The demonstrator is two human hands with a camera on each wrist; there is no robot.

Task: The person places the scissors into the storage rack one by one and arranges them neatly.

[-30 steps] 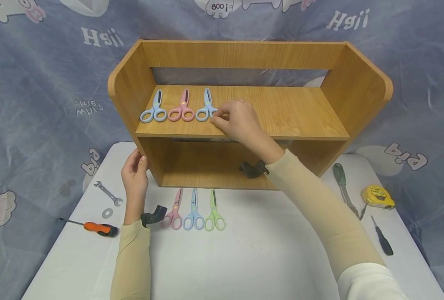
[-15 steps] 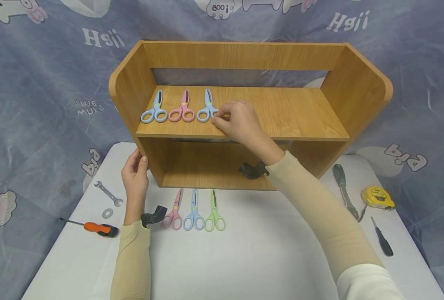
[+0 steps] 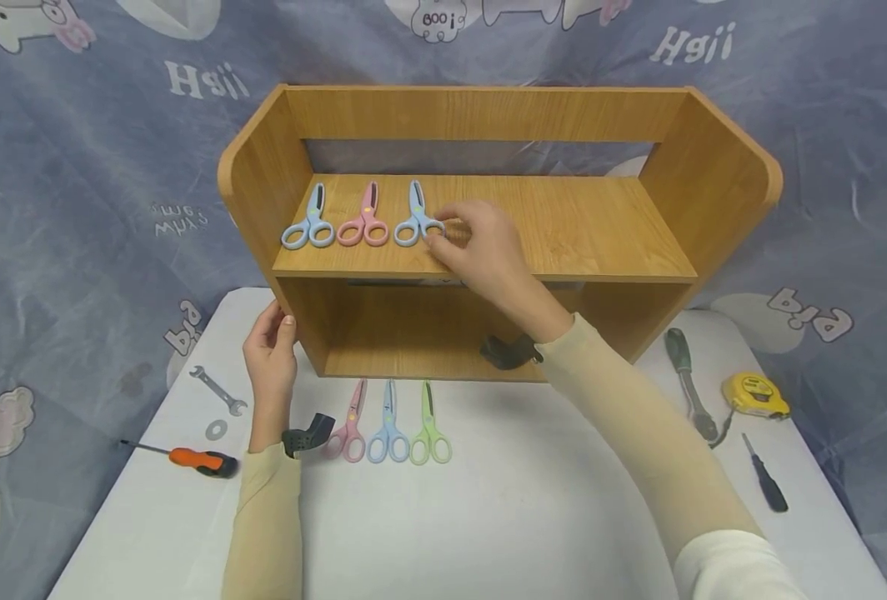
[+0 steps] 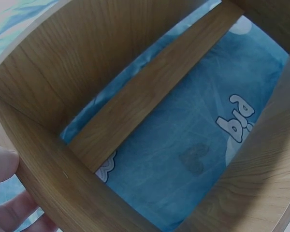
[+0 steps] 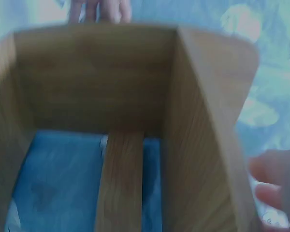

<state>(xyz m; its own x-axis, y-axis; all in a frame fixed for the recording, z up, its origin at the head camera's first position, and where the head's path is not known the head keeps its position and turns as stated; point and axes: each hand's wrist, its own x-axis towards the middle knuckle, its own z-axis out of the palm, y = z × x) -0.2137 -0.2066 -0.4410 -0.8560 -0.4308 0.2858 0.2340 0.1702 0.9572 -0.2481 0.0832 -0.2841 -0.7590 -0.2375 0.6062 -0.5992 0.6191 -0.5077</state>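
My right hand is over the upper board of a wooden shelf, thumb and index finger parted beside the right handle loop of blue scissors. Left of these lie pink scissors and another blue pair of scissors, all blades pointing back. My left hand grips the front edge of the shelf's left side panel; in the left wrist view the thumb shows at that edge, with fingers outside it. On the table are pink scissors, blue scissors and green scissors.
On the left lie a wrench, a washer and an orange-black screwdriver. On the right are a green-handled tool, a yellow tape measure and a black-handled screwdriver. A printed cloth hangs behind.
My right thumb and index finger have parted slightly and drawn right, so more of the blue scissors' right loop shows. The left hand stays put.
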